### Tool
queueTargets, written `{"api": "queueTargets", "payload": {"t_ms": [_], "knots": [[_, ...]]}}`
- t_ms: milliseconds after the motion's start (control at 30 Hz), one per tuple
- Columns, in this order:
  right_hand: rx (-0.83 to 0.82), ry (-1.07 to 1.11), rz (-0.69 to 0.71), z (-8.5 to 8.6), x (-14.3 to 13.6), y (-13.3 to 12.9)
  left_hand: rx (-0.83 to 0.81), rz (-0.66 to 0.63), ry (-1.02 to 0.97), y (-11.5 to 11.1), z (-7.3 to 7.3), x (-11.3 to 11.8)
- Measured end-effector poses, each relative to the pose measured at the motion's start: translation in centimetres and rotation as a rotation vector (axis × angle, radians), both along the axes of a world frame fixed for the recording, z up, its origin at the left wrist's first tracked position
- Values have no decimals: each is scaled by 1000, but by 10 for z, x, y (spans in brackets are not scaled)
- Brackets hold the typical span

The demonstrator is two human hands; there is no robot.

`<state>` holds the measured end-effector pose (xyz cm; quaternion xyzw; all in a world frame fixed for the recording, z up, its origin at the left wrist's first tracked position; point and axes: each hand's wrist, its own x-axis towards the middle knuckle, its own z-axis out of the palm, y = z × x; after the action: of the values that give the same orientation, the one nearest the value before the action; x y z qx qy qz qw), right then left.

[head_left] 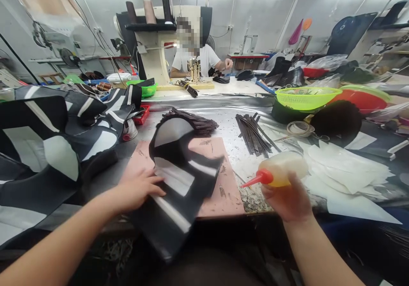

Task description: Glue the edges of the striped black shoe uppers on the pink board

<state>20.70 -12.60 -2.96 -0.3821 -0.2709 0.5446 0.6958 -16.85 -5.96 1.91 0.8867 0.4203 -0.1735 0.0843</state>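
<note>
A black leather boot upper piece (175,162) with white backing strips lies partly over a pink board (228,188), its lower end hanging past the table's front edge. My left hand (140,190) is on its left edge, fingers over the top and thumb hidden. Blur smears the piece's right edge. Over the table to the right, my right hand (290,198) is closed round a clear squeeze bottle (284,166). Yellowish liquid sits in the bottle, and its red nozzle points left, tilted slightly down. The nozzle is apart from the black piece.
Dark strips lie in bundles (252,134) behind the board. Similar black pieces (38,149) are heaped at left. White sheets (348,166) and a green basket (306,98) are at right. Opposite, a person (211,58) sits behind a sewing machine (153,51).
</note>
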Motion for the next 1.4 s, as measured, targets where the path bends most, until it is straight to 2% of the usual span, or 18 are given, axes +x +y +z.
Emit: {"api": "queueTargets", "payload": {"t_ms": [67, 100, 200, 300, 400, 500, 633, 767, 900, 1100, 1267, 1400], "knots": [[22, -63, -16, 2, 3, -2, 107, 54, 111, 5, 19, -8], [32, -76, -22, 2, 4, -2, 156, 66, 145, 6, 27, -4], [73, -92, -14, 0, 1, 0, 224, 55, 121, 8, 39, 34], [105, -109, 30, 0, -7, 5, 337, 58, -5, 6, 24, 81], [100, -53, 9, 3, -11, 8, 315, 41, -8, 3, -3, 101], [101, -54, -22, 2, -11, 9, 227, -26, -21, -2, -20, 95], [104, -133, -29, -10, -20, 19, 234, -129, -26, 0, -18, 82], [90, -182, -98, -21, -43, 46, 199, -121, 52, 13, -19, 84], [78, -313, -167, -19, -67, 84, 191, -128, 16, 19, -27, 84], [20, -499, -96, -15, -94, 129, 178, -81, -66, 15, -36, 75], [24, -635, -103, -20, -98, 141, 170, -57, -74, 13, -35, 74], [33, -615, -64, -17, -95, 141, 163, -79, -39, 14, -30, 77]]}}
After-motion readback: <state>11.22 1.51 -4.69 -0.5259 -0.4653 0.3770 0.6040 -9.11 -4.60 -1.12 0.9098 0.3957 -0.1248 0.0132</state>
